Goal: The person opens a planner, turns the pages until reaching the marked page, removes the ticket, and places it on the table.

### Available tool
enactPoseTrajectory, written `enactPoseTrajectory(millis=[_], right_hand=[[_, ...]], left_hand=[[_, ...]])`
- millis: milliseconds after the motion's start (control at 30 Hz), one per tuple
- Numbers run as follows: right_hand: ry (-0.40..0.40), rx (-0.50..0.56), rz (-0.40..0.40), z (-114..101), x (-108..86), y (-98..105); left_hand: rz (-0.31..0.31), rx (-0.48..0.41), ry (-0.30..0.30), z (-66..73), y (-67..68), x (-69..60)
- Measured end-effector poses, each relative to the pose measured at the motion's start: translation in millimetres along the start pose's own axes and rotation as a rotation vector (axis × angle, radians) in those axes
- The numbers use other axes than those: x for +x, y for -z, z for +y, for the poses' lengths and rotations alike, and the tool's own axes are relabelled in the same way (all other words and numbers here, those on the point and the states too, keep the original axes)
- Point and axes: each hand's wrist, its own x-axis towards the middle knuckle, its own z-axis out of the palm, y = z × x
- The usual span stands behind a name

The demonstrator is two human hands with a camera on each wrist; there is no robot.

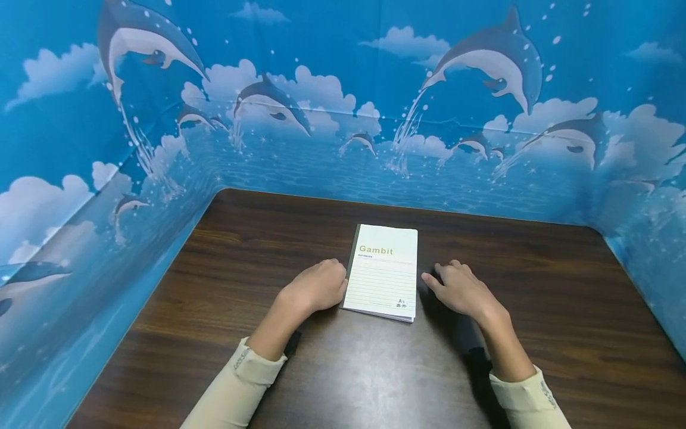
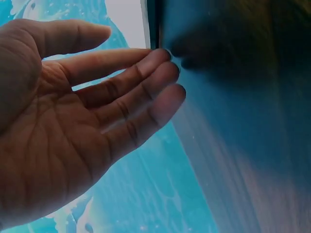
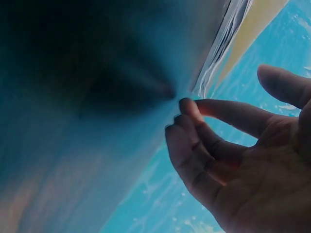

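"Nearest us, what do we see past the pale sleeves (image 1: 236,381)?"

"We see a person's left hand (image 1: 316,285), fingers gently bent, thumb well apart, gripping nothing. Its fingertips are at the spine of a "Gambit" notebook (image 1: 382,274); whether they touch, we cannot tell."

"And the right?"

"We find the right hand (image 1: 462,288) loosely curved, thumb spread from the fingers, grip likewise empty, just beside the notebook's right edge."

"Where does the notebook lie?"

"Between both hands, cover up, on a dark wooden table (image 1: 241,262). Beyond the far edge, we see a blue dolphin backdrop (image 1: 316,158)."
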Motion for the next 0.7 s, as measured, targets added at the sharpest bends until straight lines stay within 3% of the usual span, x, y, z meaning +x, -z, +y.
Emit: enactPoseTrajectory(millis=[400,700], right_hand=[[0.089,0.093,-0.044,-10.0,9.1,-7.7],[0.123,0.056,0.000,-18.3,5.2,-12.4]], left_hand=[[0.002,0.043,-0.033,2.4,-6.4,2.6],[0.005,0.048,-0.025,5.2,-4.3,1.8]])
